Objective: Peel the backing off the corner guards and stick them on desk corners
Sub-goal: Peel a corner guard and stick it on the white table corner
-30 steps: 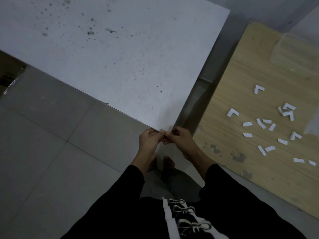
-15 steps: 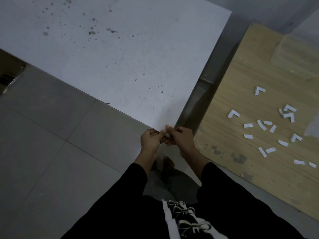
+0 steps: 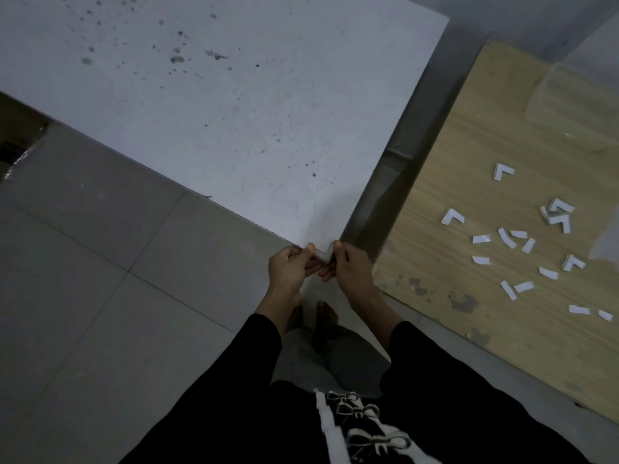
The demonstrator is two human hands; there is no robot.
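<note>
A pale, L-shaped corner guard (image 3: pixel 323 254) sits against the near corner of the white desk (image 3: pixel 234 112). My left hand (image 3: pixel 290 266) pinches its left arm and my right hand (image 3: pixel 350 267) pinches its right arm, thumbs resting on the desk top. Fingers of both hands curl under the corner and hide the guard's lower side. Whether any backing is still on it cannot be seen.
To the right stands a wooden table (image 3: pixel 469 212) strewn with several white peeled backing strips (image 3: pixel 517 244) and a clear plastic container (image 3: pixel 576 105). A dark gap separates the two tables. Grey tiled floor (image 3: pixel 100 279) lies to the left; my feet are below the hands.
My hands held the guard just in front of the corner; now they have spread apart and the guard is pressed onto the desk corner.
</note>
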